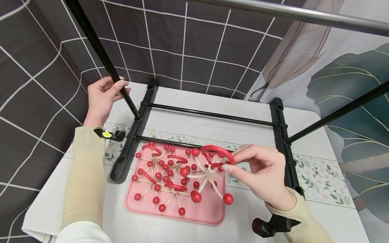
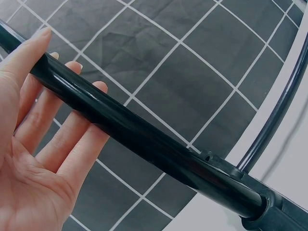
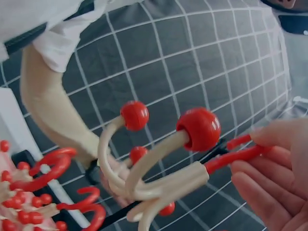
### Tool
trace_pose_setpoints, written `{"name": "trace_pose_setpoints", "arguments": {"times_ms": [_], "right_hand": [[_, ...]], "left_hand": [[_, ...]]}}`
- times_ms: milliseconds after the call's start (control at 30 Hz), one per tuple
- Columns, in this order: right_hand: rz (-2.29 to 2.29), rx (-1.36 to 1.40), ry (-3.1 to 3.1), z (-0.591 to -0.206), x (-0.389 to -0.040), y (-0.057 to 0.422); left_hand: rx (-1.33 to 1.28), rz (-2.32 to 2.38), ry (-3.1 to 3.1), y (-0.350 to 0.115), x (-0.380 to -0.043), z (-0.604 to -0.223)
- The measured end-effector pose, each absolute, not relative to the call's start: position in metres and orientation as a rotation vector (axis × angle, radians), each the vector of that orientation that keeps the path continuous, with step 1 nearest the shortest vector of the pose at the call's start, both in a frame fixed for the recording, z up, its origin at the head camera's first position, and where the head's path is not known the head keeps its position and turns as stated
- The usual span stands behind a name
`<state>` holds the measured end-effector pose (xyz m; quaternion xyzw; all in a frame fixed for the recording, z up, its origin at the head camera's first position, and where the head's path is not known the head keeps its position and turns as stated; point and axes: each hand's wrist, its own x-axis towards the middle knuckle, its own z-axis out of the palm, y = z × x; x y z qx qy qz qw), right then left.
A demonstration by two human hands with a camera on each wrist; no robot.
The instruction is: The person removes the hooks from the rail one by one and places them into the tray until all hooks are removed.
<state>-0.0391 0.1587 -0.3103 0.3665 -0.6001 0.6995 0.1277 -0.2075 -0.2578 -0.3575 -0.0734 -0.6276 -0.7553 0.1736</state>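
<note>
My right hand [image 1: 263, 170] pinches the red hook [image 1: 217, 148] of a multi-arm hanger with curved cream arms [image 3: 161, 185] and red ball tips [image 3: 199, 129]. It is held above the right part of a pink tray [image 1: 206, 219], which bears several similar hangers [image 1: 174, 189]. On the left, my left hand [image 1: 101, 98] holds a slanting black pole [image 1: 100, 50] of a rack between thumb and fingers. In the left wrist view the thumb lies over the pole [image 2: 130, 127] and the fingers reach behind it.
Two black rack feet [image 1: 133, 145] stand on the white table [image 1: 118, 209], joined by low black crossbars [image 1: 212, 115]. A grey metal bar [image 1: 288, 11] crosses overhead, with another black pole [image 1: 337, 113] at right. Dark tiled cloth [image 1: 170, 40] and a patterned curtain [image 1: 349, 91] hang behind.
</note>
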Motion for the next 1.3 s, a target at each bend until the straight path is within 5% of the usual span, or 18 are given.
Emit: {"name": "trace_pose_setpoints", "arguments": {"times_ms": [333,1300], "right_hand": [[2.043,1.272,-1.842,-0.354,-0.03,0.162],[1.999,0.856,-2.213,-0.429,-0.012,0.173]], "left_hand": [[-0.195,-2.141,-1.791,-0.258,-0.206,-0.358],[-0.192,-2.158,-1.761,-0.258,-0.208,-0.358]]}}
